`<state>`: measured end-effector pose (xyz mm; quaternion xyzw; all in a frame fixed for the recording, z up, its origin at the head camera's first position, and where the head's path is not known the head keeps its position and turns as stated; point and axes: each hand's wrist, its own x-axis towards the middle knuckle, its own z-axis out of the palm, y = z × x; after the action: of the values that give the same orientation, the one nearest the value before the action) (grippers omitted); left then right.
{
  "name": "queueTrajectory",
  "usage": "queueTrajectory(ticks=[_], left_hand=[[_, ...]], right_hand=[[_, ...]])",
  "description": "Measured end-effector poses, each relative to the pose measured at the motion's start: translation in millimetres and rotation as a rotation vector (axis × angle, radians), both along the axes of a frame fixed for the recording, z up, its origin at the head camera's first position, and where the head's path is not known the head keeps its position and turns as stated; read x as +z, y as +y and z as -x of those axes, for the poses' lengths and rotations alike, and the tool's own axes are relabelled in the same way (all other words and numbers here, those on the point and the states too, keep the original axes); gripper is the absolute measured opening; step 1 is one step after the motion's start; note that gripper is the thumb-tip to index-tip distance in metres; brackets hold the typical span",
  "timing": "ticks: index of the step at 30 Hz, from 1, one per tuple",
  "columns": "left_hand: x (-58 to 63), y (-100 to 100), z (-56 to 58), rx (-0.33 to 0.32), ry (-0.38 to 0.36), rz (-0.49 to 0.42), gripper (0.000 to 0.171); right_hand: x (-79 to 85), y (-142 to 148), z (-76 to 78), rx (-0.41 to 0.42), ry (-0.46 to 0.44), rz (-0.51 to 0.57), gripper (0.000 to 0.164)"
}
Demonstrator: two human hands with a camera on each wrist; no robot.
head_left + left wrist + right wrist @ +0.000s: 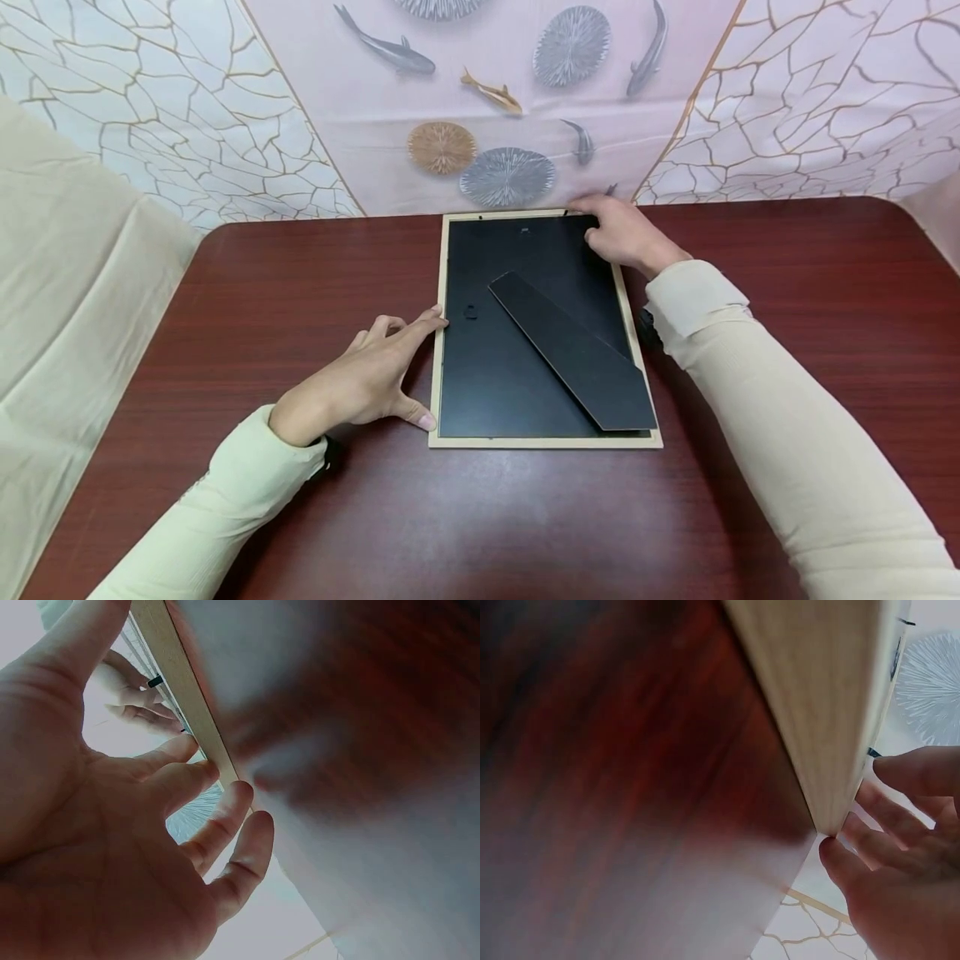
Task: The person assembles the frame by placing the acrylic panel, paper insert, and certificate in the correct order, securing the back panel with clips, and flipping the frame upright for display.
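A picture frame (546, 443) with a pale wooden rim lies back side up on the table. Its black backing board (495, 383) carries a black easel stand (577, 354) slanting to the lower right corner. My left hand (367, 375) rests along the left rim, thumb at the near corner and fingertips farther up, fingers spread. At the far right corner is my right hand (622, 233), its index finger along the top edge and its thumb over the backing board. The right wrist view shows fingertips (840, 855) right at the frame's corner, beside a small dark tab (874, 753).
The dark red wooden table (300, 275) has rounded far corners. Behind it hangs a patterned cloth (510, 125) with fish, close against the frame's far edge. Pale fabric (67, 292) hangs at the left. A small ring (470, 312) sits on the backing board.
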<state>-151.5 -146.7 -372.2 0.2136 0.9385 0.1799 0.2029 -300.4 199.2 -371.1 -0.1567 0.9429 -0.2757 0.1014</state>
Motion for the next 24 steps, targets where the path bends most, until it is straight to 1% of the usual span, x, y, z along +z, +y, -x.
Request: queueTrajectory(ticks=[4, 11, 17, 21, 24], left_hand=[[0.7, 1, 0.1, -0.002, 0.005, 0.004, 0.132], [1.9, 2, 0.0, -0.033, 0.009, 0.026, 0.123], [2.7, 2, -0.2, -0.039, 0.012, 0.034, 0.12], [3.5, 3, -0.9, -0.035, -0.001, 0.044, 0.122], [4.4, 4, -1.5, -0.033, -0.007, 0.051, 0.124]], right_hand=[[-0.2, 1, 1.0, 0.029, 0.002, -0.015, 0.062], [-1.1, 4, 0.1, 0.1, 0.052, -0.066, 0.06], [-0.3, 4, -2.5, 0.143, 0.092, -0.101, 0.06], [-1.3, 8, -2.5, 0.179, 0.102, -0.131, 0.061], [-1.3, 11, -2.2, 0.191, 0.088, -0.158, 0.063]])
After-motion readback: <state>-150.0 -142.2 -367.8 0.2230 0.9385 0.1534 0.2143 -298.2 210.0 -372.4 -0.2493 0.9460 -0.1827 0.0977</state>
